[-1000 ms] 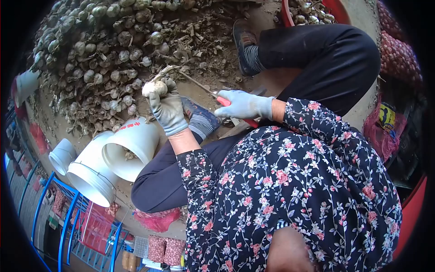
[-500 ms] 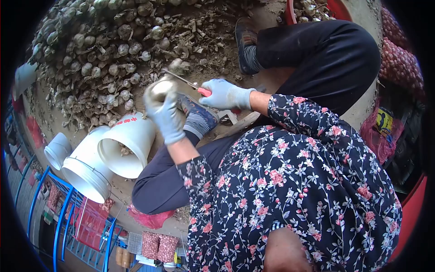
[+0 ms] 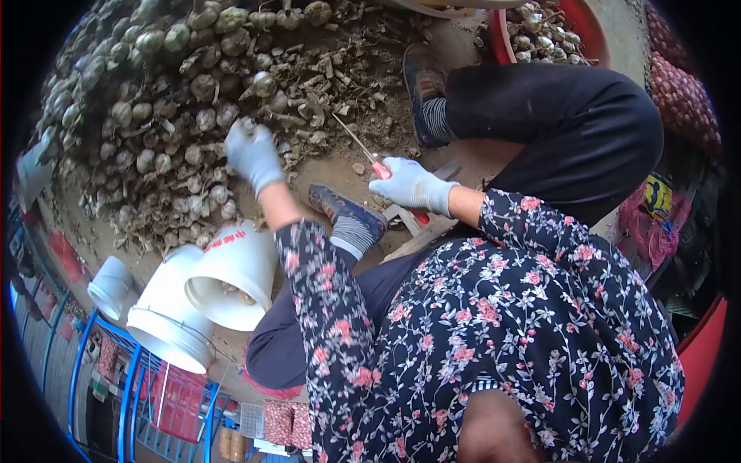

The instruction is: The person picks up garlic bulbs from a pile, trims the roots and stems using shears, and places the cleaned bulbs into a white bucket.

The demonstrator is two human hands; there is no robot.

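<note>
My left hand [image 3: 255, 157], in a pale glove, reaches over the near edge of the garlic heap. Its fingers are curled round a garlic bulb [image 3: 248, 126], which they partly hide. In my gloved right hand [image 3: 413, 185] is a knife [image 3: 356, 139] with a red handle and a long thin blade, its tip pointing up and left over the dirt. Loose garlic bulbs [image 3: 147, 160] with dry roots and stalks lie around the left hand. Cut stalks and debris [image 3: 328, 85] are strewn beyond the knife.
White buckets [image 3: 231, 258] lie tipped to the left, one with a few bulbs inside. A red tub [image 3: 594, 35] of garlic stands at the top right. Filled net sacks [image 3: 683, 100] are at the far right. Blue metal rails [image 3: 123, 386] stand at the lower left.
My left hand has moved from beside the knife, where it held a garlic bulb, up and left to the heap. The knife hand has shifted slightly right and down in view.
</note>
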